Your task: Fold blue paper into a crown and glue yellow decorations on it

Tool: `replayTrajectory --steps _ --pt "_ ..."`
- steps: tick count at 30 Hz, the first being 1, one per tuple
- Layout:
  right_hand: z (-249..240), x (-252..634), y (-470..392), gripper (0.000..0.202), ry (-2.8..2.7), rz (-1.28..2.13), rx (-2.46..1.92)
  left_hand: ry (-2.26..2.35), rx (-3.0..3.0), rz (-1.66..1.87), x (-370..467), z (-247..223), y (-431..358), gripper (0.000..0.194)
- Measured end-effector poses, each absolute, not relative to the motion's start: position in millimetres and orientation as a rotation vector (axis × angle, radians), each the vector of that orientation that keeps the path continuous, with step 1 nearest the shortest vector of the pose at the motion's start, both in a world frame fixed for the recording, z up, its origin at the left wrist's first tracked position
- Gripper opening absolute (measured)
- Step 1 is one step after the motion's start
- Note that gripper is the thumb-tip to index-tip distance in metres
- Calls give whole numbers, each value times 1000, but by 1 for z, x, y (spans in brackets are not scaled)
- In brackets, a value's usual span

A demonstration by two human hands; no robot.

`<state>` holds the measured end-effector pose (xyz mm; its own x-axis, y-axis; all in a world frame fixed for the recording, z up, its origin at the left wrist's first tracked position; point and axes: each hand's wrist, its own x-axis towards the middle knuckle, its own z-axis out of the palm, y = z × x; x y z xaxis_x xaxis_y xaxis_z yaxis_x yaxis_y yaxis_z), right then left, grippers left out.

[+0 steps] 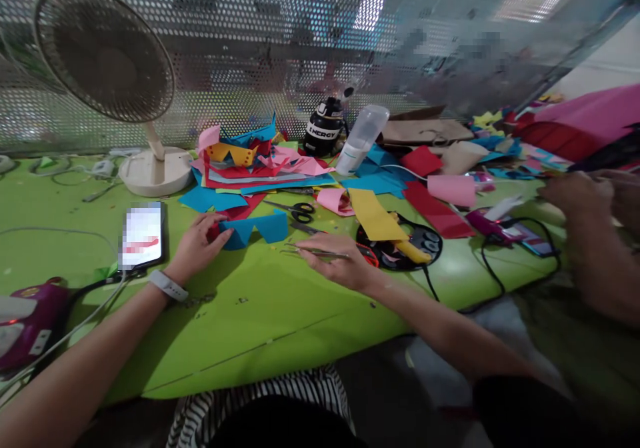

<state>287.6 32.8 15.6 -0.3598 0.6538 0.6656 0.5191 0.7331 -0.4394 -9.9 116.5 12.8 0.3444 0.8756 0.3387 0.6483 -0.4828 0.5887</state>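
Note:
My left hand (203,245) pinches the left end of a blue paper strip (257,228) with notches cut in its lower edge. A bit of red shows at its fingers. In my right hand (340,261) are thin metal tweezers (313,253), their tips pointing left, apart from the strip. Black-handled scissors (300,211) lie just behind the strip. To the right, a yellow paper piece (375,215) rests partly over a dark round tray (433,235) that holds small items. A curled pink strip (335,201) sits beside it.
A fan (155,171) and a lit phone (143,238) stand left on the green table (235,335). Stacked coloured paper (280,168), a black bottle (324,128) and a clear bottle (363,138) are behind. A co-worker's hands (575,201) are at the right, near cables.

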Motion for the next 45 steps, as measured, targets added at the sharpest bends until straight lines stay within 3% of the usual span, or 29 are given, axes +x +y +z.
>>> replayTrajectory --steps 5,10,15,22,31,41,45 --pt "10 300 28 23 -2048 98 -907 1323 2270 907 -9 13 117 44" --pt "2 307 30 33 -2437 -85 -1050 1355 2291 935 -10 11 120 45" --pt "-4 316 30 61 -2517 -76 -1127 1371 2297 909 -10 11 120 47" --pt "7 349 36 36 -2203 -286 -1314 1358 2326 944 -8 9 120 45" --pt "19 379 18 31 -2033 -204 -1563 1380 2312 931 -8 10 120 44" --pt "11 388 -1 30 -1964 -377 -1703 1375 2325 953 -7 10 120 44" --pt "13 415 1 49 -1953 -529 -2031 1373 2325 966 -7 10 120 45"
